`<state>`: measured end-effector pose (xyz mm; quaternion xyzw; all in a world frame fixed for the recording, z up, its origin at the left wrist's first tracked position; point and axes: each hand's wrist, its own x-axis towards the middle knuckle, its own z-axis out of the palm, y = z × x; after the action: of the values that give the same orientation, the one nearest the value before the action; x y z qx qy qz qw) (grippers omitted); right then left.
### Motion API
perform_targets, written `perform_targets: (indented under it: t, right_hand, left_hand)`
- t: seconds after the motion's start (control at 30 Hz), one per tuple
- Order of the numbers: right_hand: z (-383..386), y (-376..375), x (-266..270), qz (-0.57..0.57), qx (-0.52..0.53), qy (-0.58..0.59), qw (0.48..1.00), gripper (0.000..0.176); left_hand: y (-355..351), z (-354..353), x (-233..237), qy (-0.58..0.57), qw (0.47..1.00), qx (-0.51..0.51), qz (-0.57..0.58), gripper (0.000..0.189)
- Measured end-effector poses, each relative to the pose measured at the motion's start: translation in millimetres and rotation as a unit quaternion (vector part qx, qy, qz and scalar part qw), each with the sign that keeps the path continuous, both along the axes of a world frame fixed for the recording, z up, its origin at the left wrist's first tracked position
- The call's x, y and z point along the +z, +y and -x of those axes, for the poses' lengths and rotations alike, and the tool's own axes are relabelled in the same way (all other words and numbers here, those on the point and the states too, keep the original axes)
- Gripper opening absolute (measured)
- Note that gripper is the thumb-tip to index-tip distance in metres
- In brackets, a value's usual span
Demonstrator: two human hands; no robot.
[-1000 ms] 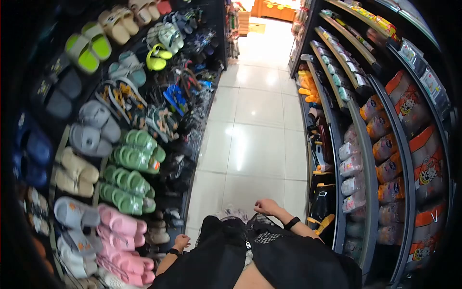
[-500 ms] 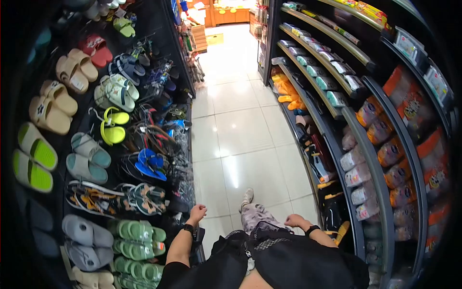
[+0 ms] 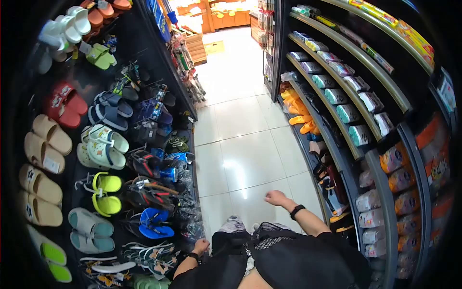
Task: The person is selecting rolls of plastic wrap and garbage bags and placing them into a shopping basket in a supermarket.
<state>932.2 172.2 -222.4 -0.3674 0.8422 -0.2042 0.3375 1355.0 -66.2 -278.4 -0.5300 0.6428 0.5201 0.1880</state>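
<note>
My left hand [image 3: 202,246] hangs low at my side, its fingers loosely curled with nothing in them. It is nearest to the left rack, by plastic-wrapped goods [image 3: 190,219] and a pair of blue flip-flops [image 3: 156,224]. My right hand [image 3: 276,198] is held forward over the tiled floor, closed in a loose fist and holding nothing. A dark band [image 3: 297,211] circles the right wrist. Neither hand touches any goods. Yellow-green clogs [image 3: 107,204] and white clogs [image 3: 107,147] hang farther along on the left.
The tiled aisle [image 3: 245,154] runs ahead between the racks to a bright opening with a wooden counter [image 3: 228,19]. On the right, shelves bear packets [image 3: 346,113], orange slippers [image 3: 301,119] and bagged goods [image 3: 369,216]. Red slides [image 3: 67,103] hang on the left.
I have moved forward along the aisle, so the racks slide back toward me. My right hand has swung forward; my left hand has dropped back toward my body.
</note>
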Motion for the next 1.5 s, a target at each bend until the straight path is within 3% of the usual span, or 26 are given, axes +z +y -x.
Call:
perform_targets:
  t: [0.07,0.17,0.3,0.33,0.4,0.43,0.5,0.57,0.63,0.73,0.8,0.83,0.9,1.07,1.2,1.37,1.43,1.5]
  right_hand:
    - [23.1,-58.2,10.0,0.066,0.031,0.004,0.997,0.032]
    - [63.7,-113.6,22.9,0.085,0.045,-0.002,0.995,0.033]
    - [141.0,-145.1,-0.1,-0.05,0.141,0.012,0.989,0.036]
    - [167.7,-152.4,-1.1,-0.102,0.143,0.007,0.984,0.037]
    - [223.1,-141.8,-28.6,-0.134,0.128,0.015,0.983,0.037]
    - [249.7,-139.1,-18.6,-0.16,0.085,0.007,0.983,0.036]
    - [296.5,-141.1,-2.4,-0.187,0.027,0.001,0.982,0.036]
    - [336.8,-143.8,4.9,-0.145,-0.105,0.019,0.984,0.034]
    - [372.7,-151.4,7.3,-0.128,-0.188,0.001,0.974,0.033]
    - [417.6,-164.0,8.7,-0.096,-0.259,-0.004,0.961,0.034]
    - [448.9,-171.1,0.0,-0.102,-0.193,-0.061,0.974,0.036]
    - [470.7,-174.9,-1.2,-0.099,-0.201,-0.06,0.973,0.036]
    - [514.3,-185.2,5.6,-0.142,-0.123,-0.056,0.981,0.038]
    - [650.0,-202.7,46.5,-0.095,-0.159,-0.011,0.983,0.038]
    - [756.7,-204.2,122.6,-0.039,-0.195,0.061,0.978,0.038]
    - [830.1,-169.7,233.1,0.017,-0.213,0.197,0.957,0.03]
    - [845.9,-148.7,276.1,0.032,-0.252,0.247,0.935,0.032]
    - [860.9,-130.8,327.5,0.029,-0.245,0.313,0.917,0.033]
  left_hand:
    - [-7.1,38.0,32.9,-0.025,0.992,-0.104,0.064,0.015]
    - [-45.8,93.9,30.1,-0.063,0.978,-0.184,0.076,0.018]
    - [-128.2,186.1,28.5,-0.04,0.989,-0.131,0.046,0.023]
    - [-159.4,218.8,28.5,-0.062,0.973,-0.204,0.092,0.023]
    - [-224.8,270.1,0.9,-0.037,0.962,-0.236,0.131,0.023]
    - [-249.3,297.0,-8.5,-0.02,0.953,-0.256,0.16,0.024]
    - [-301.5,382.6,17.4,-0.013,0.982,-0.186,0.038,0.024]
    - [-364.9,451.5,-23.7,0.028,0.985,-0.171,-0.009,0.024]
    - [-397.6,547.8,-8.8,0.04,0.972,-0.232,-0.001,0.026]
    - [-400.6,693.6,22.9,0.1,0.954,-0.282,0.021,0.029]
    - [-400.7,784.7,28.0,0.156,0.933,-0.325,0.011,0.03]
    - [-389.9,828.3,40.5,0.193,0.922,-0.336,0.011,0.031]
    - [-367.5,908.0,73.2,0.217,0.911,-0.35,-0.007,0.03]
    - [-315.9,1059.1,118.8,0.281,0.858,-0.421,-0.083,0.029]
    - [-284.1,1168.7,167.0,0.31,0.798,-0.517,-0.006,0.027]
    - [-230.8,1287.3,197.7,0.365,0.743,-0.552,-0.103,0.024]
    - [-201.0,1332.1,231.7,0.4,0.673,-0.615,-0.092,0.022]
    - [-172.0,1378.6,252.9,0.408,0.655,-0.626,-0.112,0.02]
